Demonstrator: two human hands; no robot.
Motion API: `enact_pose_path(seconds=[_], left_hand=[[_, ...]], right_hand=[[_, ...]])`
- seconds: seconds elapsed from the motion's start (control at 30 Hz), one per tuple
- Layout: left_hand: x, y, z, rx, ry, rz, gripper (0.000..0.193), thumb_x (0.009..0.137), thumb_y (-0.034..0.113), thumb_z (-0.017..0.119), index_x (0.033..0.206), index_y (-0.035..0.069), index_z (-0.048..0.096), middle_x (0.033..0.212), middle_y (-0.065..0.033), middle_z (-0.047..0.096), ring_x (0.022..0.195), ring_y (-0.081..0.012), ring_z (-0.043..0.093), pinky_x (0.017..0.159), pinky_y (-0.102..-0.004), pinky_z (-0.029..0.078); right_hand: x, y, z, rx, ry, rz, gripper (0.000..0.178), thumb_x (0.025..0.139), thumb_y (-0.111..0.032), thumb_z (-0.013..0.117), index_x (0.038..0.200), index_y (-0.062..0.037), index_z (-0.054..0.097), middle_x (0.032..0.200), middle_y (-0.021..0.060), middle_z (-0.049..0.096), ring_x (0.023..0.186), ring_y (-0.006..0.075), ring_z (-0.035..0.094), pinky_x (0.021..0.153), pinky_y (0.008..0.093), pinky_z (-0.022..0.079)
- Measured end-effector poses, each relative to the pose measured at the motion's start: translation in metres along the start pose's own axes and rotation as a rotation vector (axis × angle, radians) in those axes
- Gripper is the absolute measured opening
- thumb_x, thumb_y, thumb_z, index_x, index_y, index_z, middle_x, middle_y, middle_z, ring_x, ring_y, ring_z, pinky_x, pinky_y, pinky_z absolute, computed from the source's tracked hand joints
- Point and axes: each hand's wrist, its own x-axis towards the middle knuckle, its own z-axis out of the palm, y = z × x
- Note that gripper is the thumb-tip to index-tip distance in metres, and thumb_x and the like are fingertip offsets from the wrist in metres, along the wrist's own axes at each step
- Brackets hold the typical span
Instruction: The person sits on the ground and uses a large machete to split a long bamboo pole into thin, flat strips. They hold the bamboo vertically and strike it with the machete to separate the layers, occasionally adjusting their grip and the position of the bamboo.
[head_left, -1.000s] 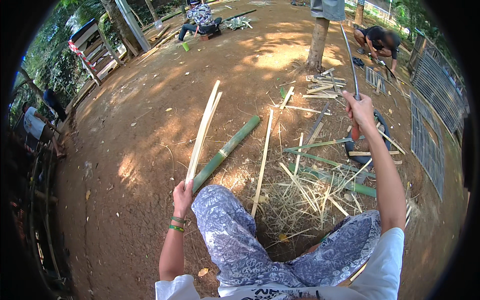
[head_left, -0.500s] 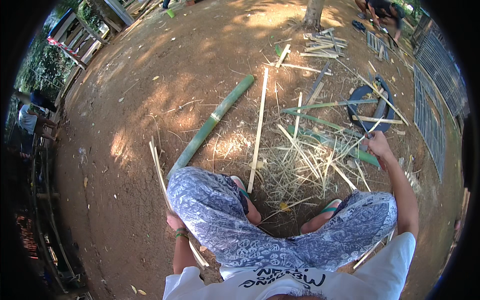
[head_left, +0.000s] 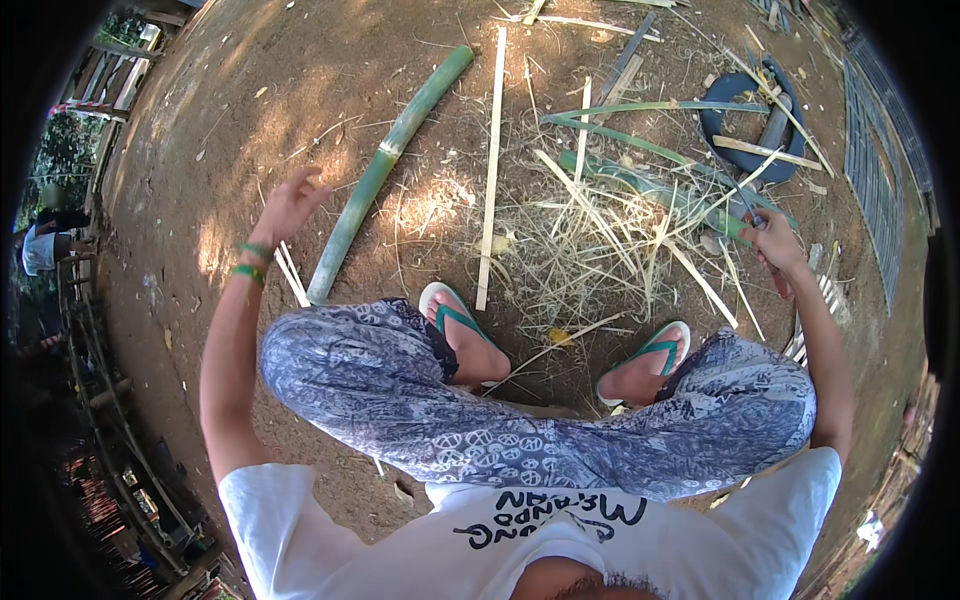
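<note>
My left hand (head_left: 290, 205) is raised over the ground to the left of a green bamboo pole (head_left: 372, 185), with its fingers apart and nothing in them. Just below that hand, pale bamboo strips (head_left: 291, 272) stick out beside my left knee. On the right, my right hand (head_left: 773, 242) is closed round a knife (head_left: 745, 197), whose thin dark blade points up and left; a reddish handle end shows below my fist. Close to the blade lie a split green bamboo piece (head_left: 640, 187) and a tangle of pale shavings (head_left: 600, 240). One long flat strip (head_left: 493, 170) lies between pole and shavings.
A black rubber ring (head_left: 712, 125) lies at the far right with bamboo pieces across it. Slatted bamboo panels (head_left: 872, 180) stand along the right edge. My feet in sandals (head_left: 462, 335) are in front of me. Another person (head_left: 45, 245) is at the far left.
My left hand has come up and forward from the strips beside my left knee and is now open. The right hand still holds the knife. The view has tilted down towards me.
</note>
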Motion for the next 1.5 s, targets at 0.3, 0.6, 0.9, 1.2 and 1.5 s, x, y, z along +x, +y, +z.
enact_pose_path(seconds=[0.3, 0.6, 0.9, 1.2, 1.5], left_hand=[[0.091, 0.114, 0.247, 0.229, -0.313, -0.086, 0.057, 0.089, 0.054, 0.057, 0.108, 0.002, 0.070, 0.110, -0.0254, 0.068, 0.110, -0.0398, 0.064, 0.098, -0.0454, 0.050], [0.023, 0.137, 0.366, 0.052, 0.266, -0.221, 0.030, 0.082, 0.011, 0.067, 0.103, -0.001, 0.050, 0.100, -0.0200, 0.064, 0.095, -0.0366, 0.066, 0.079, -0.0442, 0.056], [0.042, 0.178, 0.293, -1.151, 0.267, -0.111, 0.007, 0.100, 0.009, 0.046, 0.106, 0.005, 0.044, 0.091, -0.0138, 0.066, 0.063, -0.0228, 0.066, 0.060, -0.0349, 0.056], [0.029, 0.255, 0.184, -1.640, -0.008, 0.216, 0.016, 0.103, 0.017, 0.052, 0.114, 0.007, 0.046, 0.118, -0.0151, 0.066, 0.094, -0.0215, 0.069, 0.082, -0.0342, 0.057], [0.004, 0.336, 0.118, -1.785, -0.073, 0.332, 0.004, 0.099, 0.014, 0.060, 0.099, 0.015, 0.056, 0.094, 0.0001, 0.064, 0.088, -0.0152, 0.062, 0.081, -0.0326, 0.051]], right_hand=[[-0.014, -0.035, 0.013, -0.039, -0.045, 0.004, 0.052, 0.079, -0.010, 0.071, 0.127, 0.0072, 0.058, 0.067, 0.0020, 0.056, 0.051, 0.0090, 0.052, 0.045, 0.0282, 0.040], [-0.019, -0.035, 0.004, -0.012, -0.040, 0.002, 0.053, 0.078, -0.010, 0.072, 0.126, 0.0075, 0.059, 0.069, 0.0025, 0.056, 0.052, 0.0099, 0.051, 0.046, 0.0291, 0.039], [-0.012, -0.033, -0.007, -0.015, 0.139, -0.127, 0.050, 0.075, -0.017, 0.074, 0.117, 0.0084, 0.064, 0.068, 0.0052, 0.060, 0.053, 0.0118, 0.055, 0.047, 0.0305, 0.040], [-0.045, -0.085, -0.008, 0.154, 0.176, -0.228, 0.037, 0.081, -0.021, 0.075, 0.106, 0.0046, 0.067, 0.063, 0.0029, 0.059, 0.047, 0.0099, 0.049, 0.044, 0.0295, 0.038], [-0.105, -0.191, 0.014, 0.489, 0.076, -0.406, 0.030, 0.089, -0.027, 0.074, 0.097, 0.0004, 0.065, 0.055, -0.0011, 0.053, 0.041, 0.0062, 0.046, 0.038, 0.0242, 0.031]])
